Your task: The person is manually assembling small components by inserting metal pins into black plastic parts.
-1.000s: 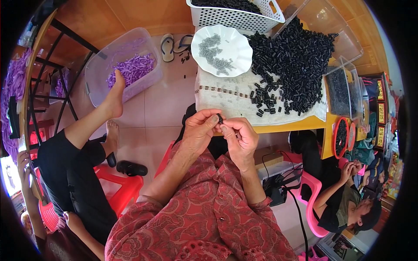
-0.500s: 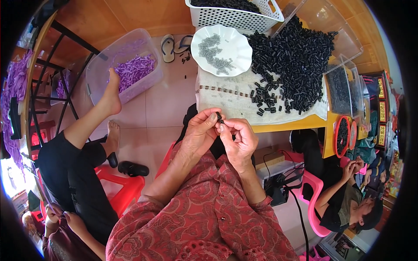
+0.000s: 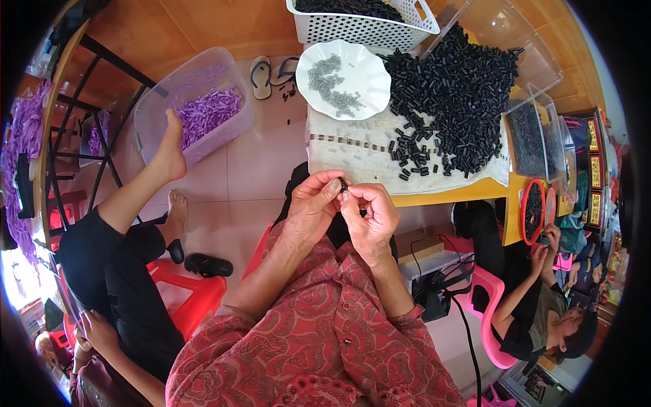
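Observation:
Between my fingertips is a small black cylindrical piece [image 3: 342, 184], mostly covered by them. My left hand [image 3: 313, 203] pinches it from the left, thumb on top. From the right, my right hand [image 3: 369, 218] meets it with thumb and forefinger, its other fingers curled. Both hands are just in front of the table edge. Beyond them, a white scalloped plate [image 3: 374, 85] holds many small clear pieces [image 3: 328, 85]. To its right, a large heap of short black tubes [image 3: 461, 102] spreads over a pale cloth [image 3: 332, 160].
A white perforated basket [image 3: 366, 30] of black pieces stands at the back. Clear bins [image 3: 536, 136] and a red bowl [image 3: 532, 212] are at the right. A plastic tub [image 3: 237, 132] with purple strips is on the floor, left. One person [image 3: 122, 271] sits left, another [image 3: 536, 312] right.
My hands stay together at nearly the same spot, with the black piece turned slightly between the fingertips. The hands of the people on both sides have shifted.

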Demonstrator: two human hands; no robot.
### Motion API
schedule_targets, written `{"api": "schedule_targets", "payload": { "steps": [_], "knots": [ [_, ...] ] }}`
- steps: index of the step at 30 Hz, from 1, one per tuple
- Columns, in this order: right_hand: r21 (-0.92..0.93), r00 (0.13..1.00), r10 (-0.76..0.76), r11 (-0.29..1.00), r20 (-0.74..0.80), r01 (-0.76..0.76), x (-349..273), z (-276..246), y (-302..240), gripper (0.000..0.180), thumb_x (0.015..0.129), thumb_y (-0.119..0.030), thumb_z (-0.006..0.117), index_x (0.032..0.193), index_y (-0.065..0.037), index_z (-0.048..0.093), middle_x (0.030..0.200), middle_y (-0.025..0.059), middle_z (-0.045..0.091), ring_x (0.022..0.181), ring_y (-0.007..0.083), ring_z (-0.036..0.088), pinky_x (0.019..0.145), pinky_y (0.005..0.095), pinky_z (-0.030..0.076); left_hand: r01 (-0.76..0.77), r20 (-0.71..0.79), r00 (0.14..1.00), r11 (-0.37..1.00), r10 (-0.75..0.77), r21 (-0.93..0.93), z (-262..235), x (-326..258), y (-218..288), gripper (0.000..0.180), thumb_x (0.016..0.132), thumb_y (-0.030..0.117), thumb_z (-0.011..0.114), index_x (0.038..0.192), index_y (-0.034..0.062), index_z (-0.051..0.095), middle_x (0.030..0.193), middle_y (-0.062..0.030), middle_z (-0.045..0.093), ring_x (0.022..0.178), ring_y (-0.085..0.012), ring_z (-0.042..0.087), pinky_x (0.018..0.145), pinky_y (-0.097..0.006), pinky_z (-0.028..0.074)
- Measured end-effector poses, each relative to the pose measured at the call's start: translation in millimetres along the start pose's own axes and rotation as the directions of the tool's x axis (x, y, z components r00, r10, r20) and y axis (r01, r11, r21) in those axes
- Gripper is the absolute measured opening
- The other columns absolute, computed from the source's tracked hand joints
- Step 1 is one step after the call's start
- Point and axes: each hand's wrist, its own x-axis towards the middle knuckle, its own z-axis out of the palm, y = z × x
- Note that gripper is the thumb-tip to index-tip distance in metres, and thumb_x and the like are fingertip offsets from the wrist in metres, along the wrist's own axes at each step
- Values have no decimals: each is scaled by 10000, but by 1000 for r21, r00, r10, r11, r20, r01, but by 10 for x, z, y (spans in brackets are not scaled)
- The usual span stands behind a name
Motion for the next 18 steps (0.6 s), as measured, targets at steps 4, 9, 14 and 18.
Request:
{"api": "schedule_targets", "payload": {
  "steps": [4,9,14,18],
  "knots": [
    [-39,1000,-19,999,-9,19,-1,-2,-6,134,806,48,679,916,8,614,870,94,641,701,118,640,599,237,515,-20,9,1000,999,20,39,-5,3,-13,190,943,57,580,1120,31,641,964,-61,666,806,-114,600,781,-301,523],
    [-98,999,-45,994,11,46,25,-6,-42,137,804,43,687,912,3,613,853,101,636,681,134,632,595,248,512,-49,-12,999,995,50,85,18,-9,4,180,940,45,582,1106,35,650,958,-56,672,784,-107,604,743,-290,532],
    [-157,996,-82,984,30,86,54,-13,-97,143,804,38,696,914,0,613,846,106,636,680,140,631,587,258,512,-113,-18,993,971,119,209,62,-35,36,173,934,27,587,1093,18,652,952,-58,676,800,-109,620,757,-278,543],
    [-101,999,6,995,35,-2,34,-42,-97,128,818,37,689,919,7,617,863,105,645,703,125,637,592,248,520,-116,8,993,972,117,203,31,-32,24,185,940,31,577,1110,12,648,959,-62,675,832,-117,630,783,-286,547]
  ]
}}
